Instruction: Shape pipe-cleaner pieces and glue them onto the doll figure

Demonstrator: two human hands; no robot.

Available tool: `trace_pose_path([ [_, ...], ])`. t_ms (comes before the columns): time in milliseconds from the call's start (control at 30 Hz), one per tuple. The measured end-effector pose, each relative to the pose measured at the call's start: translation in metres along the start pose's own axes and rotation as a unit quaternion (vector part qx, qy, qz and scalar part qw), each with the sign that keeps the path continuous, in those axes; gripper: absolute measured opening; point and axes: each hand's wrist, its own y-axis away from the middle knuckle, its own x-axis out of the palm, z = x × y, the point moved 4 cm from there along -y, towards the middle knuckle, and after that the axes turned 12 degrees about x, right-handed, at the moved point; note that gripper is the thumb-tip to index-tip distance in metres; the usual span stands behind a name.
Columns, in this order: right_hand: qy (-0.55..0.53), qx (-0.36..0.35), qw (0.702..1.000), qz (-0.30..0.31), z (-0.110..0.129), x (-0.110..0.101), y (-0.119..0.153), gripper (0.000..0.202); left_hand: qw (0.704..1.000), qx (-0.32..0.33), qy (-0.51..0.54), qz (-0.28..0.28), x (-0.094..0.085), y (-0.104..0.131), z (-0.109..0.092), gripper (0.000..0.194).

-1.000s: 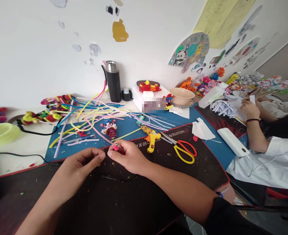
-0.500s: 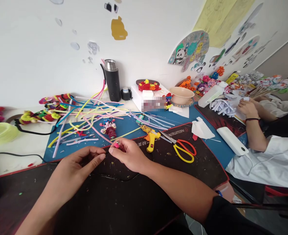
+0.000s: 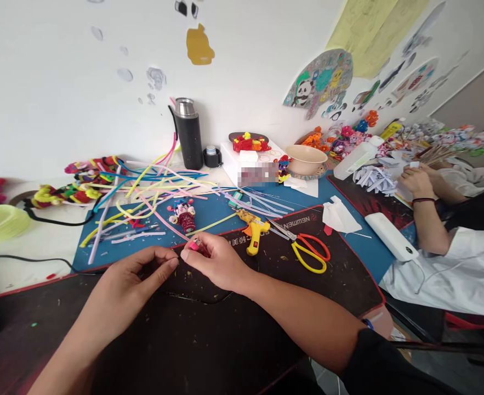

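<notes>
Above the dark mat, my right hand [image 3: 214, 260] is closed round a small pink and red piece [image 3: 194, 246], mostly covered by the fingers. My left hand [image 3: 143, 280] is just to its left, thumb and fingertips pinched together; whatever is between them is too small to make out. The fingertips of both hands nearly meet. Just beyond them stands a small doll figure [image 3: 185, 216] with a dark red body. A yellow glue gun [image 3: 255, 233] lies right of my right hand, beside scissors [image 3: 305, 249] with one red and one yellow handle.
Loose pipe cleaners [image 3: 143, 189] spread over the blue mat [image 3: 221, 222]. A black thermos [image 3: 189, 137], a white box [image 3: 235, 173] and a beige bowl [image 3: 306, 162] stand by the wall. At right, a co-worker's hands [image 3: 416, 178] are near paper strips [image 3: 375, 180] and a white power bank [image 3: 391, 237].
My right hand has shifted very slightly left, closer to my left fingertips, and the pink piece has tilted a little. The things on the table stay where they were.
</notes>
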Motion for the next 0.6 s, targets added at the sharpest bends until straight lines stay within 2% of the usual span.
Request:
trace_pose_path([
  [200,-0.062,-0.005,0.998,0.013,-0.003,0.0,-0.003,0.047,0.999,-0.027,-0.001,-0.024,-0.007,-0.001,0.0,0.061],
  [367,-0.091,-0.009,0.995,0.032,-0.005,0.002,-0.004,0.048,0.999,-0.041,0.012,-0.034,-0.007,-0.002,0.003,0.062],
  [600,-0.172,0.006,0.985,0.023,0.005,-0.002,-0.004,0.054,0.996,-0.038,0.026,-0.07,-0.012,-0.001,0.008,0.057],
])
